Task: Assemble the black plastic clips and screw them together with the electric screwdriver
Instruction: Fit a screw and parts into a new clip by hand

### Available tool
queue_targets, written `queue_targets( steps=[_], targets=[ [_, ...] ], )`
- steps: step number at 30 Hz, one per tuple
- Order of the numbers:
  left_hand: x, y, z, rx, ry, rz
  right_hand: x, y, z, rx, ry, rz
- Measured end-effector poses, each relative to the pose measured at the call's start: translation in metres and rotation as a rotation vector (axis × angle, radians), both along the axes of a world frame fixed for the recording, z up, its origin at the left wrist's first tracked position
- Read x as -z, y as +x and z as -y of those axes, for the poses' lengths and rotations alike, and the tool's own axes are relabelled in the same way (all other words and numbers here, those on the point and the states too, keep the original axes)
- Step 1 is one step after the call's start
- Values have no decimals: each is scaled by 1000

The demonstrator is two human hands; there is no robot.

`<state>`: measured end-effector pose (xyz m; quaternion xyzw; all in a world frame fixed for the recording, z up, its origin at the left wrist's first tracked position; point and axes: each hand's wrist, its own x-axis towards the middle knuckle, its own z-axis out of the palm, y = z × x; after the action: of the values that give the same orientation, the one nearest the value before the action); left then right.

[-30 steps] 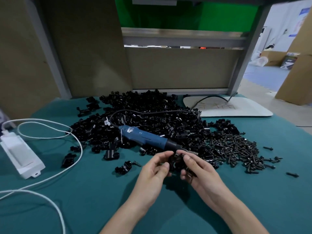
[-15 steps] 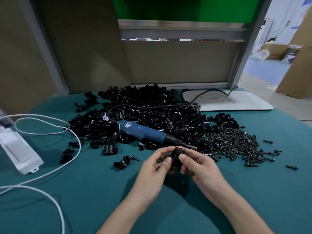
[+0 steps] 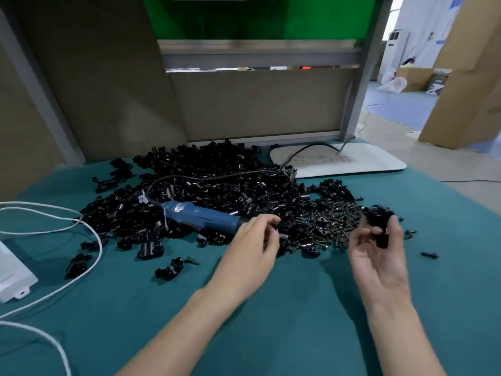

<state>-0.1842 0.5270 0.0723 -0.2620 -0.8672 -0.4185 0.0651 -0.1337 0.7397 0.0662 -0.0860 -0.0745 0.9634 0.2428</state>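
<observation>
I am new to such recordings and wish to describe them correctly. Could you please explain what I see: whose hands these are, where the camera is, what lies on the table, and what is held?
There is no machine here. A person works with bare hands, and the only camera sits on that person's head, looking forward and down.

On the green table lie a big pile of black plastic clips and, to its right, a smaller heap of dark screws. A blue electric screwdriver lies on the pile. A white cable and a white box are at the left edge.

The right hand holds a black clip between thumb and fingers. The left hand, with its fingers curled, is beside the screwdriver's front end. I cannot tell whether it holds anything.
</observation>
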Motion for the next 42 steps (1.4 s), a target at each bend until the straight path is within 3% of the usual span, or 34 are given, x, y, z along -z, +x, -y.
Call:
queue_targets(
  steps=[8,11,17,19,20,22,25,29,34,42],
  targets=[
    [-21,-28,-108,271,-928,-485,10,2,-27,63,-20,-36],
    [-18,-30,-122,285,-1045,-560,12,0,-27,52,-21,-21],
    [-2,-24,-127,290,-1094,-693,14,-5,-25,21,-10,9],
    [-5,-23,-121,283,-969,-673,12,-5,-24,19,8,19],
    [-10,-24,-115,261,-817,-612,11,-5,-22,14,31,29],
    [-21,-21,-95,165,-318,-314,10,-5,-17,-30,126,59],
    [-22,-10,-53,75,291,107,9,-5,4,-204,470,85],
    [5,13,0,0,745,426,7,-8,48,-406,788,49],
    [28,21,29,-123,803,428,12,-7,70,-471,1088,149],
    [26,25,29,-95,727,362,15,-5,75,-481,1279,165]
  ],
)
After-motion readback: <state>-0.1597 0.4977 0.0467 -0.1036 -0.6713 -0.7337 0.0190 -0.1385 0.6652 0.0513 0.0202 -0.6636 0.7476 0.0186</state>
